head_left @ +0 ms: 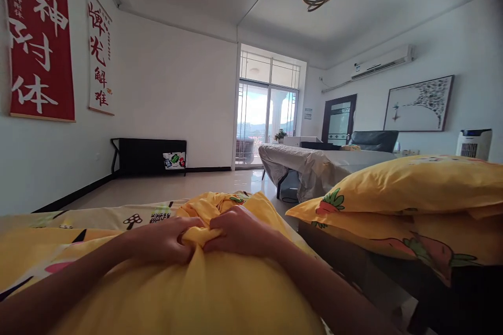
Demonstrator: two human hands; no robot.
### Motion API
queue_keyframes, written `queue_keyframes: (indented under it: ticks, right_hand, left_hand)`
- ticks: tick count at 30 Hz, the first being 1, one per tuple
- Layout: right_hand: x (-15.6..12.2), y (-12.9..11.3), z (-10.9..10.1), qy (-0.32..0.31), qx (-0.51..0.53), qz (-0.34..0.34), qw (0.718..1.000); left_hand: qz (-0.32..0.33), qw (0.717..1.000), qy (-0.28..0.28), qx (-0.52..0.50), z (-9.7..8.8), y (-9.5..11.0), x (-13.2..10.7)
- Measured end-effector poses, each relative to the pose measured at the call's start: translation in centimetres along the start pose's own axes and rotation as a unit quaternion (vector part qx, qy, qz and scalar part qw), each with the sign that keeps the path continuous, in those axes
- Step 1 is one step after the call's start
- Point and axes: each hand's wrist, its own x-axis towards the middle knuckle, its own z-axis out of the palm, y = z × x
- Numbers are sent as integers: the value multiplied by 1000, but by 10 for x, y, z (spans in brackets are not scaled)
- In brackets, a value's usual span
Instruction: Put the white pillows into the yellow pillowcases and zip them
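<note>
A yellow duvet cover (212, 293) with printed patterns fills the near part of the view, bunched up in the middle. My left hand (165, 240) is closed on a gathered fold of it. Right beside it, my right hand (245, 233) pinches the same twisted fold, the two hands almost touching. A cream part of the bedding (143, 215) with a mushroom print lies flat behind my left hand. What is inside the bunched cloth is hidden.
Two yellow carrot-print pillows (396, 188) are stacked on a dark surface at the right. Behind them stands a table under a silvery cover (306, 163). A black folded frame (151, 157) leans by the far left wall. Sliding glass doors (269, 120) are at the back.
</note>
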Motion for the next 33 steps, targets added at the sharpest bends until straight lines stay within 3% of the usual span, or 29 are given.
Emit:
queue_keyframes:
  ticks: [3,7,9,12,15,17,19,21,23,25,27,29,31,33]
  right_hand:
    - [-4,12,2,9,-51,1,999]
    - [-12,45,-11,-129,-48,21,990]
    - [-16,58,-17,-165,-14,40,985]
    - [-18,67,-18,-99,-10,64,993]
    - [-11,70,-16,-17,-71,82,994]
    - [-4,76,-18,7,-111,93,989]
    - [1,88,-21,11,-123,92,988]
    - [0,104,-25,-20,-70,96,993]
    - [-5,119,-25,-73,35,106,991]
    - [-10,128,-25,-77,114,118,983]
    - [-13,129,-28,-3,121,131,984]
    - [-11,126,-35,118,89,146,978]
    - [-9,120,-41,238,77,149,957]
    - [-11,115,-37,334,139,158,919]
  left_hand:
    - [-48,999,-15,14,13,0,11]
    - [-91,993,4,71,15,-5,9]
    - [-96,989,26,111,13,-6,8]
    - [-108,984,55,129,13,-14,15]
    - [-190,975,87,78,15,-28,23]
    - [-236,969,78,3,14,-34,25]
    - [-255,959,53,-112,9,-35,20]
    - [-251,948,21,-197,3,-32,12]
    - [-239,951,14,-194,-2,-26,3]
    - [-211,965,19,-153,-7,-20,-2]
    - [-172,977,12,-126,-12,-16,-2]
    - [-154,982,0,-110,-16,-13,1]
    - [-179,978,0,-106,-20,-15,2]
    - [-210,971,11,-115,-21,-21,2]
